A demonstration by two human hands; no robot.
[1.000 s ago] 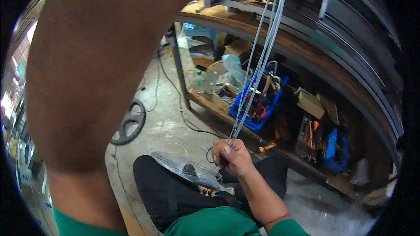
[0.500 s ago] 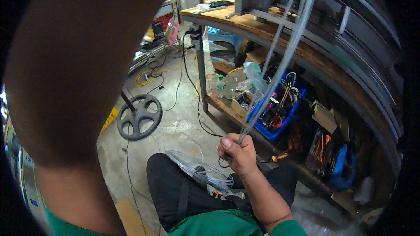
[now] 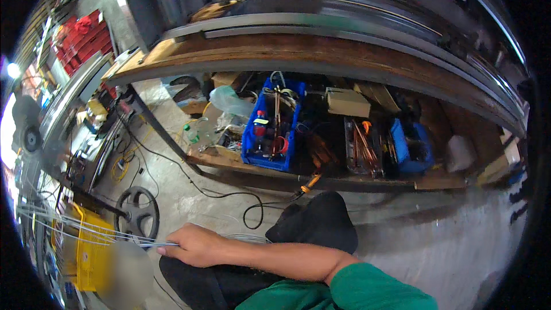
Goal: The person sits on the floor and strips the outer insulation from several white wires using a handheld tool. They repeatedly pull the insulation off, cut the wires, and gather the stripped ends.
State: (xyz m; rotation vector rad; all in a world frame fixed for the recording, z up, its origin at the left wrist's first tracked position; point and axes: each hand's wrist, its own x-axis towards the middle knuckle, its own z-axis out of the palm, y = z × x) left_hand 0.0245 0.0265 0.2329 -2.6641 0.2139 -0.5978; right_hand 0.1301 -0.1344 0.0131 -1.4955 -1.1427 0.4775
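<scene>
My right hand [image 3: 198, 245] is closed around a bundle of thin, pale, see-through strands [image 3: 143, 243], low in the view above my dark-trousered knee. From the fist the strands fan out to the left, past a black handwheel and a yellow crate, and blur toward the left rim. More of the same strands [image 3: 248, 237] lie in loops just behind my right forearm. Whether they are wire or fine tubing I cannot tell. My left hand is out of the picture.
A metal-framed workbench [image 3: 275, 60] stretches across ahead. Its lower shelf bears a blue bin [image 3: 272, 163] of tools, a second blue container [image 3: 410, 146] and boxes. A black cable [image 3: 189, 178] crosses the floor. The handwheel [image 3: 138, 212] and yellow crate [image 3: 86, 252] stand left.
The view has swung to the right. My right hand still grips the strands, which now stretch leftward instead of upward. My raised left arm, large at the left before, has gone from view.
</scene>
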